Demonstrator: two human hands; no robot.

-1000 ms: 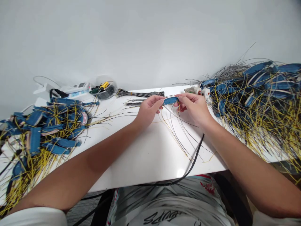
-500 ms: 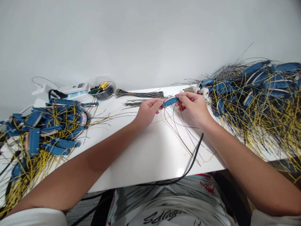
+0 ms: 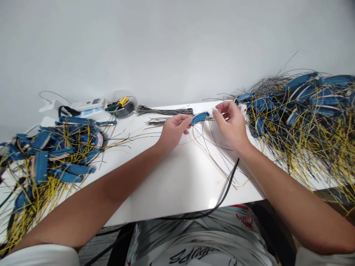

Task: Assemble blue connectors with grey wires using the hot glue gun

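A curved blue piece point(image 3: 200, 118) with thin black and yellow wires hanging from it is pinched at its left end by my left hand point(image 3: 177, 129). My right hand point(image 3: 230, 123) is just right of the piece, apart from it, with thumb and fingers curled. Something small and whitish shows at its fingertips, too small to make out. Behind my left hand, bundles of dark wires point(image 3: 166, 111) lie on the white table point(image 3: 166, 184).
Blue pieces with yellow and black wires are heaped at left point(image 3: 41, 166) and right point(image 3: 318, 99). A round clear container point(image 3: 130, 107) holds yellow-handled and green-handled tools beside a white power strip point(image 3: 90, 107). A black cable point(image 3: 229, 184) crosses the front edge.
My right hand has let go of the blue piece's right end and moved slightly right and up. My left hand still holds the other end.
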